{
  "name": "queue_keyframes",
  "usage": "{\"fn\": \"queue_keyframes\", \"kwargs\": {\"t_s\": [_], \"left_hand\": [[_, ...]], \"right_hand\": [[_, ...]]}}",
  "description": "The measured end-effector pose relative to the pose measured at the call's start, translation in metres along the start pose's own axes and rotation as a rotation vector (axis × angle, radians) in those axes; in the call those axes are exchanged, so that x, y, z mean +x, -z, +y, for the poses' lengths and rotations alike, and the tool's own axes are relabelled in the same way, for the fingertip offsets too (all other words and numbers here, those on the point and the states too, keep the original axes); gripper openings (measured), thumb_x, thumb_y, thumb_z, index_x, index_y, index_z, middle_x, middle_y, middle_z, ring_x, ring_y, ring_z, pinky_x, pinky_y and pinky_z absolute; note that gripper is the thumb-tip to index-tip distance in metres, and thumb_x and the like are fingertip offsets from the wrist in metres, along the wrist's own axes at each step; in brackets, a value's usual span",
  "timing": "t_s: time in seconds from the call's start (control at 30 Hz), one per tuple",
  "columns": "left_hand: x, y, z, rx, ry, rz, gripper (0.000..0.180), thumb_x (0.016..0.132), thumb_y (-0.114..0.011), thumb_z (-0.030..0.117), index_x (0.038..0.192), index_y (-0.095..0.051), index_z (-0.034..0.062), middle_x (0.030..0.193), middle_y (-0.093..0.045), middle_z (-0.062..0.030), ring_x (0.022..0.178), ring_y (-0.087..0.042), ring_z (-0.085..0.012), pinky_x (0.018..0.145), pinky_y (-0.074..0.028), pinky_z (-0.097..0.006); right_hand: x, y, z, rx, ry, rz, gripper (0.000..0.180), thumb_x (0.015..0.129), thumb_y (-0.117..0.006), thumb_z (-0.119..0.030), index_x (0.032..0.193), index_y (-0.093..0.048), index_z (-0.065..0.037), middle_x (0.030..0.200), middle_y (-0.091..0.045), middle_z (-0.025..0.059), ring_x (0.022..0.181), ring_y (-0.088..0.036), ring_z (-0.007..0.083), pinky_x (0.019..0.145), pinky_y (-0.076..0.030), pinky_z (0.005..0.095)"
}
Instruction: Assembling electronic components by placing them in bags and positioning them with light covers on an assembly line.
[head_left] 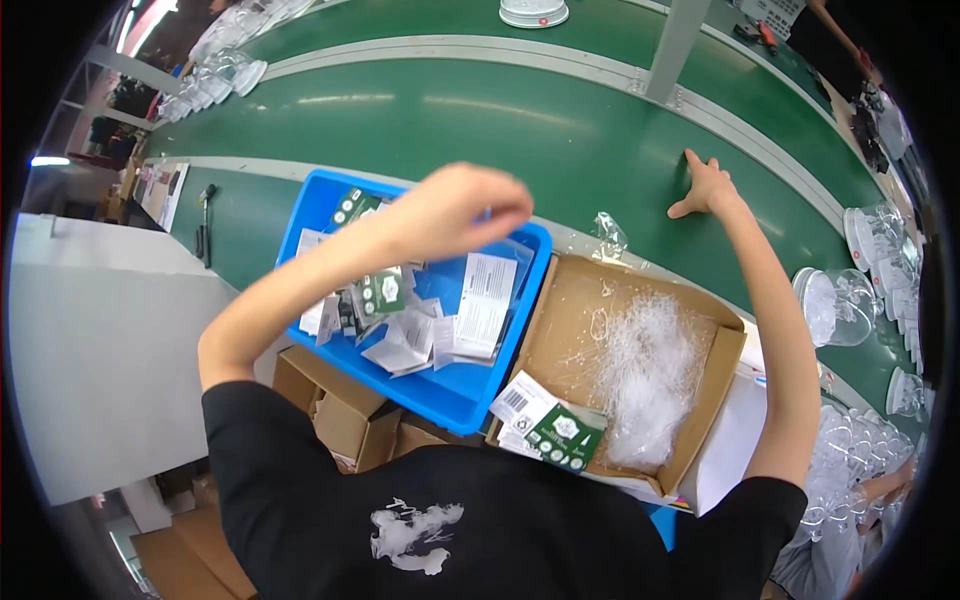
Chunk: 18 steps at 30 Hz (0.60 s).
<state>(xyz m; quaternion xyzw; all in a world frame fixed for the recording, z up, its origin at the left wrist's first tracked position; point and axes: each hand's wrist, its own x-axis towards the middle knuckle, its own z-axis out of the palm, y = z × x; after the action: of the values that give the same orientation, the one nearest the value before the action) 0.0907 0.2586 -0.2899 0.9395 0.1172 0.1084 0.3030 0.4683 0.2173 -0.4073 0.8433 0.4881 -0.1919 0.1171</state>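
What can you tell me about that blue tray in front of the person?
The blue tray is a shallow, rectangular bin that looks like moulded plastic, lying flat and open-topped between a green belt and some brown cartons. Loose white leaflets and small green printed cards lie scattered inside, some in clear film. An open cardboard box sits against its right side. The left hand is raised above it, fingers pinched; whether it holds anything is unclear.
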Motion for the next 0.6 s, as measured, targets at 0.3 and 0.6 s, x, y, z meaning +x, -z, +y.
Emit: {"fn": "queue_keyframes", "kwargs": {"t_s": [0.3, 0.6], "left_hand": [[-0.068, -0.055, 0.075, -0.288, 0.142, -0.137, 0.015, 0.086, -0.062, 0.012, 0.096, -0.062, 0.0003, 0.086, -0.066, -0.0125, 0.077, -0.065, -0.0281, 0.068, -0.052, -0.036], [-0.062, -0.135, 0.093, 0.074, 0.002, -0.426, 0.034, 0.071, -0.077, 0.015, 0.098, -0.059, 0.0055, 0.095, -0.061, -0.0092, 0.097, -0.057, -0.0300, 0.082, -0.048, -0.040]], "right_hand": [[-0.056, -0.030, -0.004, 0.067, 0.418, 0.584, 0.063, 0.074, -0.073, -0.028, 0.128, -0.051, -0.006, 0.133, -0.048, 0.0228, 0.122, -0.049, 0.0385, 0.101, -0.043, 0.0429], [-0.225, -0.062, -0.004, 0.197, 0.793, 0.539, 0.031, 0.076, -0.070, -0.018, 0.102, -0.063, -0.002, 0.100, -0.062, 0.0158, 0.097, -0.059, 0.0333, 0.084, -0.048, 0.0417]]}}
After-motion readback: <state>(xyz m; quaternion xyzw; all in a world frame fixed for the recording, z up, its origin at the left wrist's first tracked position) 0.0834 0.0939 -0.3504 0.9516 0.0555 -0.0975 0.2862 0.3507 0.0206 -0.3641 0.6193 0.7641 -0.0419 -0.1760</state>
